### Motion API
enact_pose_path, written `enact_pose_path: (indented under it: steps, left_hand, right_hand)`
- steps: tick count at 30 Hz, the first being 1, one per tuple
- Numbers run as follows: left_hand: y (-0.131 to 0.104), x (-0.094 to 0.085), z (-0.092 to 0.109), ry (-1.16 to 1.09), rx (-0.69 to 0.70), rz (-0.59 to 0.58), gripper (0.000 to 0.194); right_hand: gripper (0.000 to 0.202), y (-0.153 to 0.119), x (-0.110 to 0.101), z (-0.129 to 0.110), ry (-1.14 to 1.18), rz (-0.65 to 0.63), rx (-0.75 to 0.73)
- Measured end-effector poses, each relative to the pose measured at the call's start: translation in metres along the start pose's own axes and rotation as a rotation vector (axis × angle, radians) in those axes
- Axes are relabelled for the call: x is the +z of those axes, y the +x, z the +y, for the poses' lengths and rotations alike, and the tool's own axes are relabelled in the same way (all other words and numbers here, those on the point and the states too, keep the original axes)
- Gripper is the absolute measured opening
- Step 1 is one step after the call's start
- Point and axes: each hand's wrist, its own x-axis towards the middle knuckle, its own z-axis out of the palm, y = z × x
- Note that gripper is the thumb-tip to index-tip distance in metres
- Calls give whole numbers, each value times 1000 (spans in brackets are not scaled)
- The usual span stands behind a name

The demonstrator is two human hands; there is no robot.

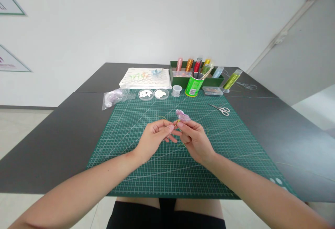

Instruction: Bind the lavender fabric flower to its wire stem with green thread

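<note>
Above the middle of a green cutting mat [146,173], both hands meet at a small lilac artificial flower [183,115] with a thin yellow-green stem [176,123]. My right hand [197,139] is closed, thumb and finger pinching the stem just under the petals. My left hand [156,136] pinches the stem's other end between thumb and forefinger, with its lower fingers loosely stretched beneath. The petals point away from me, partly hidden behind the right fingers. Fine yellowish thread shows around the hands; where it starts and ends is too thin to make out.
White-handled scissors [223,110] lie on the mat at right. Behind are a green can [192,88], a dark green box [174,80] of thread spools, a green spool [232,79], two dishes of white pieces [146,94], a plastic bag [115,98] and a white stack [141,79].
</note>
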Motion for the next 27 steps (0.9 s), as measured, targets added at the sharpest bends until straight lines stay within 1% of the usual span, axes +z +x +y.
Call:
enact_pose_path:
  steps: [3,8,14,17,20,27]
  left_hand:
    - [0,-1,0,-24,-32,-9,34]
    - [1,-1,1,-8,-45,-18,35]
    - [3,-1,0,-19,-60,2,27]
    - [3,-1,1,-15,-39,13,24]
    - [1,0,2,-26,-1,1,24]
    - [1,-2,2,-18,57,8,26]
  right_hand:
    - [20,0,-1,-2,-9,0,-9]
    - [17,2,-3,-3,-21,-11,-12]
    - [18,4,-5,0,-50,-17,-25]
    - [19,4,-5,2,-60,-7,-15]
    - [22,4,-6,3,-61,-6,-1]
    - [26,7,-10,3,-124,-68,-3]
